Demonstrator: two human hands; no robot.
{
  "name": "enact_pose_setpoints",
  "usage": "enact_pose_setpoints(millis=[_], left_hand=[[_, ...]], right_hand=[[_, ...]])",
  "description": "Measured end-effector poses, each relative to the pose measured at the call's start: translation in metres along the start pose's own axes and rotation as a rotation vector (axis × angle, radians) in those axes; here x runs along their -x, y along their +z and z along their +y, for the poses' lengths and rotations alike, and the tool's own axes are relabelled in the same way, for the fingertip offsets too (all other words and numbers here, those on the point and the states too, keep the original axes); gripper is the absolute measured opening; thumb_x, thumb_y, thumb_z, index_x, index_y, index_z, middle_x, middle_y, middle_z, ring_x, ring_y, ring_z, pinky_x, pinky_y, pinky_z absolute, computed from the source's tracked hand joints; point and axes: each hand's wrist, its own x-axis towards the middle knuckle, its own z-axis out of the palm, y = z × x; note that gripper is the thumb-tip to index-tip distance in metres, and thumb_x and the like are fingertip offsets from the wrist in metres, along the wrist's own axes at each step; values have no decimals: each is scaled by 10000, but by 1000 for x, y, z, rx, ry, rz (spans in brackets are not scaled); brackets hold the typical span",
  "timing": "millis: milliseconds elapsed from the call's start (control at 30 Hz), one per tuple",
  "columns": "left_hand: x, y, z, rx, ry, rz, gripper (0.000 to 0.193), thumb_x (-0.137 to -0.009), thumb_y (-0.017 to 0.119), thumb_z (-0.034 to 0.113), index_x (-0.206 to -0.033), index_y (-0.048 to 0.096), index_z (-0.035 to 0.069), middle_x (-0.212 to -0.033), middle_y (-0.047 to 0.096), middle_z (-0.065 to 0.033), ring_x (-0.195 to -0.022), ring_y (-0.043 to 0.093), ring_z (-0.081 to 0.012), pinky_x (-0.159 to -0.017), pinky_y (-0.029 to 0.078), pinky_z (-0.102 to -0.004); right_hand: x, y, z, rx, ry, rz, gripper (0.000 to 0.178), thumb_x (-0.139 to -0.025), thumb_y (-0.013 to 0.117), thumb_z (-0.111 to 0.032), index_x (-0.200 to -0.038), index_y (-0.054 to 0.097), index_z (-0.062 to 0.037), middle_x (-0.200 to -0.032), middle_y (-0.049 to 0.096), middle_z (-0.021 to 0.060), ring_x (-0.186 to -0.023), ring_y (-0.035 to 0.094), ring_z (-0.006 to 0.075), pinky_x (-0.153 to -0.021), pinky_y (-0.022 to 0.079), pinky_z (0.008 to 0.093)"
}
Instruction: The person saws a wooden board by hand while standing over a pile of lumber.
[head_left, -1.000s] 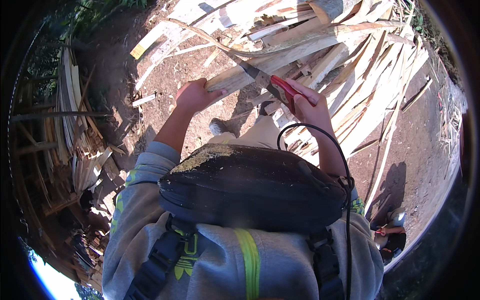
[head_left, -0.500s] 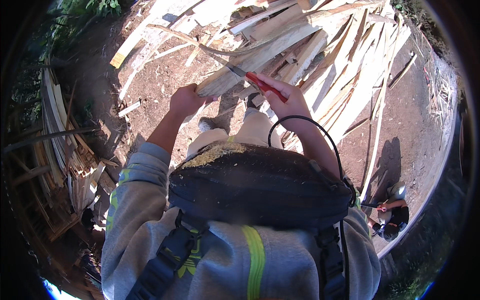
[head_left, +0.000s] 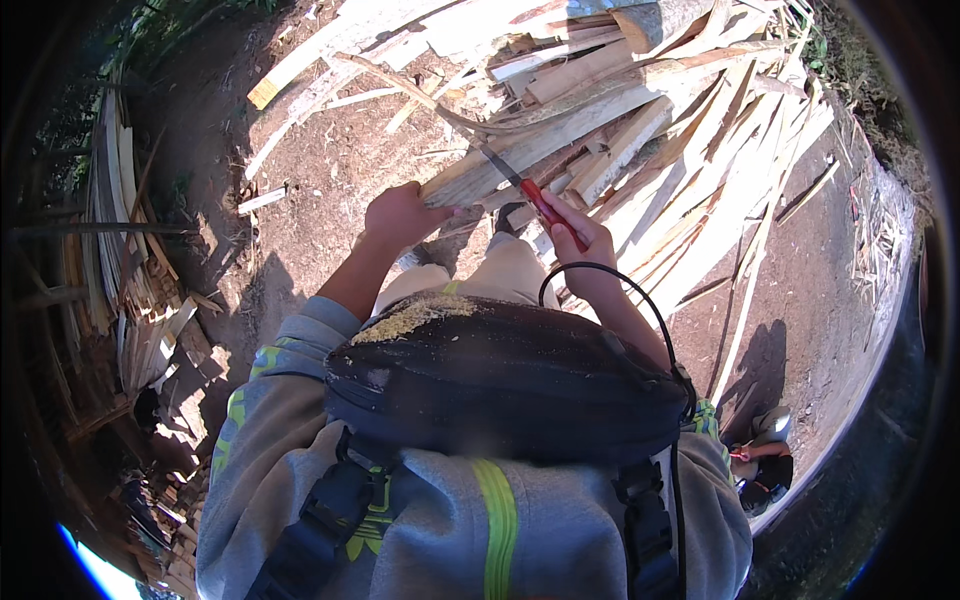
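My right hand (head_left: 588,245) is closed round the red handle of a hand saw (head_left: 540,200). Its narrow grey blade slants up and left across a pale wooden plank (head_left: 560,140); whether the teeth touch the wood cannot be made out. My left hand (head_left: 400,216) grips the near end of that plank, thumb stretched along its lower edge. A thin curved strip of bark or wood (head_left: 425,98) runs from the plank's upper edge toward the upper left, passing close to the blade's tip.
Loose slabs and boards (head_left: 700,180) lie heaped beyond and right of my hands. Another wood stack (head_left: 120,250) stands at the left. A black bag (head_left: 510,375) with sawdust on it hangs at my front, a black cable (head_left: 640,285) looping beside it. Another person (head_left: 765,465) is at the lower right.
Both hands, the saw and the plank sit slightly lower and further right in the picture. The saw's handle has drawn back toward me and the blade now points more steeply upward.
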Motion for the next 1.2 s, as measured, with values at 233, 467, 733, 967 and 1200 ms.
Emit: enact_pose_setpoints(millis=[233,467,733,967,1200], left_hand=[[-12,-28,-5,-29,6,-16,883,-709,799,824,-1143,771,56,-992,790,-150,-958,779,-312,-875,607,-432],[-9,-26,2,-79,-101,7,846,-681,834,804,-1132,779,91,-1013,803,-115,-957,781,-279,-871,599,-419],[-7,-27,16,-110,-123,8,822,-651,867,793,-1127,793,128,-1048,802,-85,-1019,768,-269,-910,587,-418],[13,-30,33,-72,-229,13,874,-664,872,765,-1233,757,111,-1116,791,-113,-1084,754,-292,-966,573,-433],[14,-27,34,-94,-183,54,871,-665,866,780,-1217,751,115,-1110,791,-115,-1060,760,-296,-923,589,-432]], right_hand=[[-44,-21,-61,-60,284,-142,502,-1051,499,-35,-1528,625,-129,-981,699,2,-793,523,81,-791,479,244],[-40,35,-9,-84,-60,-37,496,-1037,532,-29,-1529,595,-47,-1229,716,102,-954,616,69,-876,507,245],[-16,-3,-42,-110,57,-89,587,-1002,517,17,-1588,490,-8,-1380,663,132,-1149,587,127,-1006,467,270],[-25,-22,-12,-95,-35,-119,572,-1011,556,9,-1579,534,-57,-1194,718,83,-948,622,87,-893,514,249],[-16,-26,-36,-143,13,-112,564,-1018,547,17,-1576,543,-62,-1023,687,33,-810,566,48,-751,483,222]])
